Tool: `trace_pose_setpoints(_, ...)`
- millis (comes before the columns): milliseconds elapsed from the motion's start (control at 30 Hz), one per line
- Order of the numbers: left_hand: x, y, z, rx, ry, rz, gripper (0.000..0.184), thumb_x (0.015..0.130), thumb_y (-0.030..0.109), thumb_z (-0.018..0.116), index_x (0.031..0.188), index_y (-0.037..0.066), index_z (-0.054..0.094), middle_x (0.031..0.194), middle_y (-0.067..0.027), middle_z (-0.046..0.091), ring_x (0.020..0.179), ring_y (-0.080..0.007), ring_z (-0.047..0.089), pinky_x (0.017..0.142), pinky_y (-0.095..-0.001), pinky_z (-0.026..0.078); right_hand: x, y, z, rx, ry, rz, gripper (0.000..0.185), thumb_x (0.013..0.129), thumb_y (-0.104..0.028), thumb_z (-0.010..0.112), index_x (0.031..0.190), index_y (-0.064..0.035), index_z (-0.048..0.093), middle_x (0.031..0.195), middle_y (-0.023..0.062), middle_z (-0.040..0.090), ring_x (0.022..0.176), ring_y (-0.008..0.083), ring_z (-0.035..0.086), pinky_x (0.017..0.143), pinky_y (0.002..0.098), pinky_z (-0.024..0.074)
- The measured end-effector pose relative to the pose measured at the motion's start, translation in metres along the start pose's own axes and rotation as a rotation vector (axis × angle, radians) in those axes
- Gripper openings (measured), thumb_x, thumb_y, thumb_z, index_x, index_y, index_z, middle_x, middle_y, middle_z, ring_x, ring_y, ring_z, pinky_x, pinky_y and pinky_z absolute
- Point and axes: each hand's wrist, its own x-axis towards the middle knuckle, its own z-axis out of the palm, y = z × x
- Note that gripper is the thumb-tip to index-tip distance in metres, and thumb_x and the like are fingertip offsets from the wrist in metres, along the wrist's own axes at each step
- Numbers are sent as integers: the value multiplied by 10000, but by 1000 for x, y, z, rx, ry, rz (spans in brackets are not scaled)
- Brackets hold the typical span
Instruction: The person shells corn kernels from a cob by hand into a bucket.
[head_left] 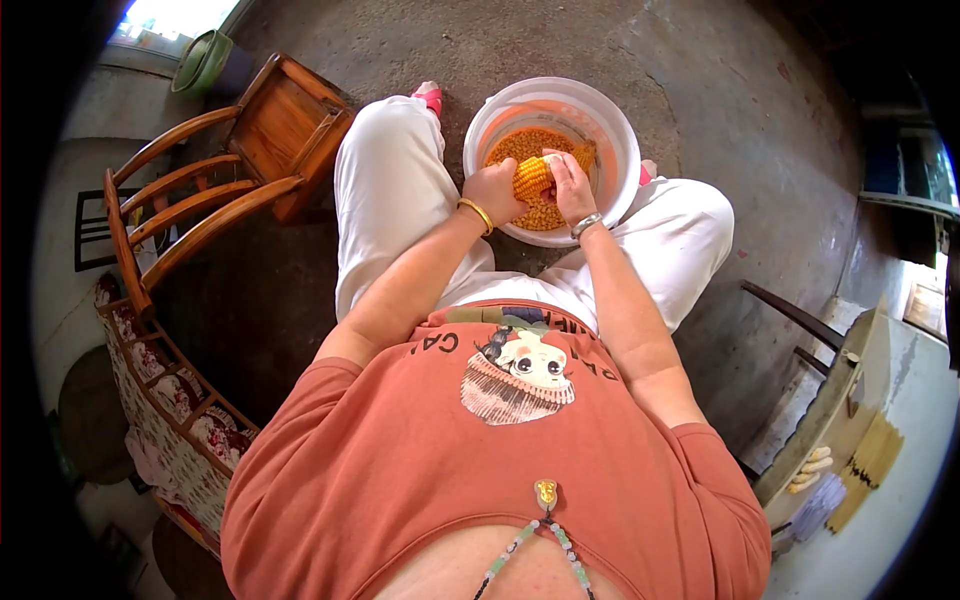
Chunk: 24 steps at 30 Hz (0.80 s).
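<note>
My left hand (495,192), a gold bangle at its wrist, is closed around the left end of a yellow corn cob (532,178). My right hand (571,188), with a silver bracelet, has its fingers curled against the cob's right end. A pale patch shows at the cob's upper right, partly covered by the fingers. Both hands are over a white bucket (620,135), between my knees. Loose corn kernels (525,143) lie inside it. Another yellow piece (585,155), perhaps corn, shows beside my right fingers; its kind is unclear.
A wooden chair (285,120) stands on the left, near my leg. Behind it is a patterned seat (180,400). On the right is a pale table (900,400) bearing several light-coloured items. The floor (700,110) is bare concrete, and a green bin (203,62) sits far left.
</note>
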Motion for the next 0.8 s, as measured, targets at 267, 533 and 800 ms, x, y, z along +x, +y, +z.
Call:
trace_pose_setpoints(267, -2, -5, 12, 104, 61, 134, 421, 602, 231, 755, 895, 91, 488, 852, -137, 628, 799, -337, 629, 680, -439, 513, 10, 19, -3, -60, 77, 32, 365, 923, -387, 545, 1014, -36, 584, 776, 13, 580, 603, 83, 546, 487, 219, 462)
trace_pose_setpoints(533, -1, -3, 6, 45, 30, 50, 411, 596, 225, 747, 895, 92, 500, 835, -150, 631, 792, -349, 628, 695, -443, 513, 3, 7, -4, -58, -23, 11, 352, 935, -379, 518, 1046, -48, 561, 806, 16, 569, 591, 80, 529, 487, 214, 454)
trace_pose_setpoints(800, 0, -6, 4, 55, -14, 55, 376, 587, 236, 729, 875, 83, 540, 810, -170, 638, 800, -349, 631, 711, -435, 516, -2, -2, -8, -108, -124, 30, 363, 947, -379, 479, 1135, -68, 493, 857, 19, 561, 638, 75, 535, 524, 205, 462)
